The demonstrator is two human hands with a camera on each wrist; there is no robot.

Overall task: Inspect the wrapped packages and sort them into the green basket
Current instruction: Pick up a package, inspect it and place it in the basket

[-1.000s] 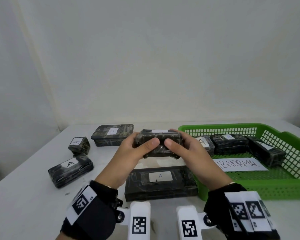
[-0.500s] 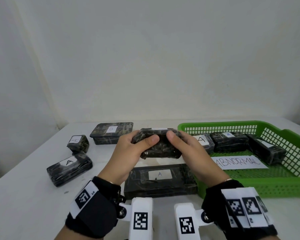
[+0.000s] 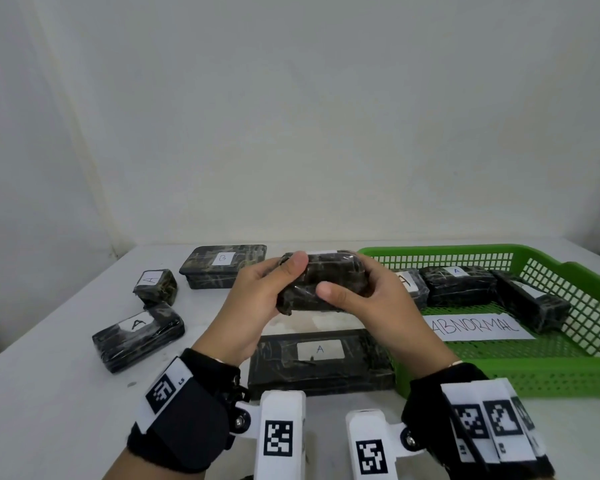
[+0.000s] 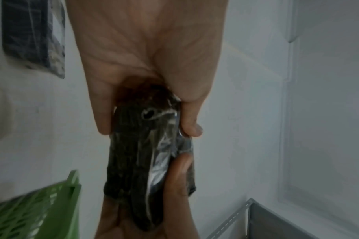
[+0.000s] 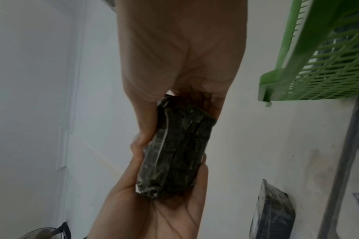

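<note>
1. Held package point(image 3: 323, 282): up off the table point(image 3: 49, 393) at centre, above the large flat package point(image 3: 321, 363) marked A, just at 9 o'clock of the green basket point(image 3: 568, 375).
2. Left hand point(image 3: 257, 306): curled round the package's 9 o'clock end, thumb on the near top edge, fingers behind (same clasp visible in the left wrist view, hand point(image 4: 146, 64) on package point(image 4: 144, 161)).
3. Right hand point(image 3: 378, 306): clasping the 3 o'clock end, thumb pressed flat on the near face; wrist view confirms hand point(image 5: 180, 56) wrapped on the package point(image 5: 174, 153).
4. Handling, as a judgement: likely light and fairly stiff inside, but skinned in glossy crinkled film, so probably slippery; wrap loose at the ends.
5. Best hold: both short ends, palms against them, thumbs across a broad face; no pinching of the loose film alone (could tear or slide).
6. Still on the table: two A packages at 9 o'clock, a B package point(image 3: 224, 270) at 11 o'clock.
7. Already in the basket at 3 o'clock: three packages beside an ABNORMAL sheet point(image 3: 478, 327).
</note>
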